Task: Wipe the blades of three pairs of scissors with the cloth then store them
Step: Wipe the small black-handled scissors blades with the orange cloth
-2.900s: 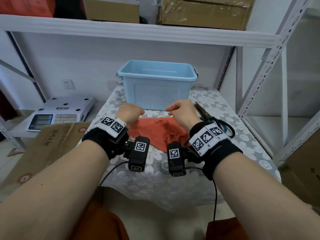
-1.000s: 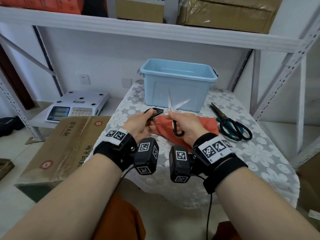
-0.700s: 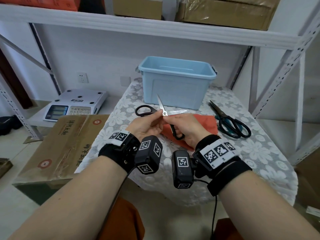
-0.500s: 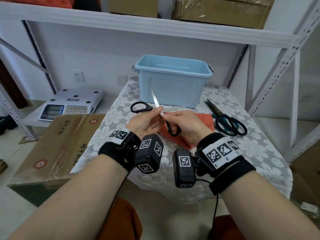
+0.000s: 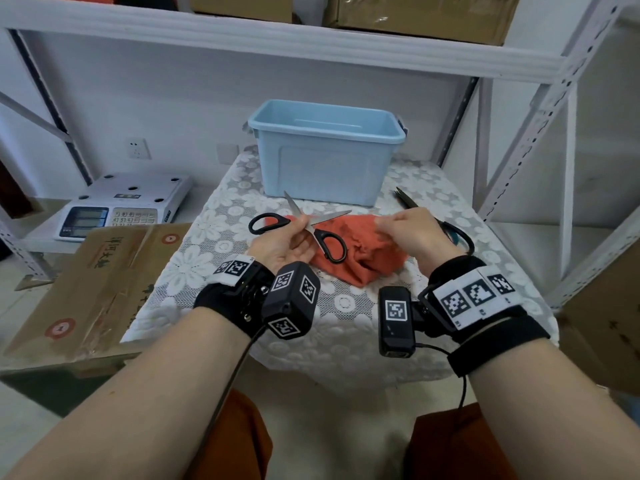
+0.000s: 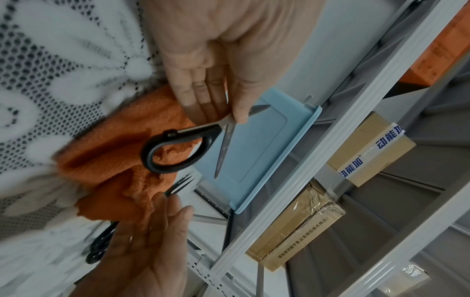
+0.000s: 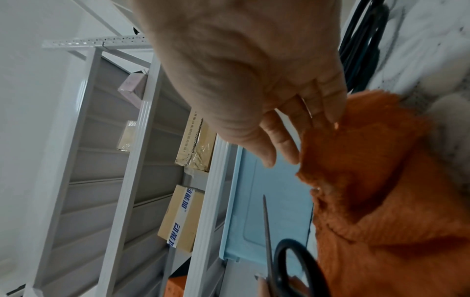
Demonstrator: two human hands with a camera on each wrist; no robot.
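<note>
My left hand (image 5: 300, 226) pinches a pair of black-handled scissors (image 5: 323, 237) at the pivot, above the table; the blades are spread apart. In the left wrist view my thumb lies on one blade of the scissors (image 6: 178, 146) and my fingers are under it. My right hand (image 5: 382, 223) is off the scissors, fingers nearly straight, fingertips (image 7: 330, 118) touching the raised edge of the orange cloth (image 5: 363, 261) (image 7: 381, 191). A second pair with dark teal handles (image 5: 459, 237) lies on the table, partly hidden behind my right hand. The light blue bin (image 5: 329, 150) stands open at the back of the table.
The small table has a white lace cover (image 5: 346, 306). A digital scale (image 5: 117, 202) and a cardboard box (image 5: 86, 282) are to the left. Metal shelf posts (image 5: 519, 150) rise on the right, and a shelf with boxes (image 5: 277, 39) runs overhead.
My right hand let go of the scissors' handle and moved right onto the cloth. My left hand now holds the scissors alone, with the blades spread wider.
</note>
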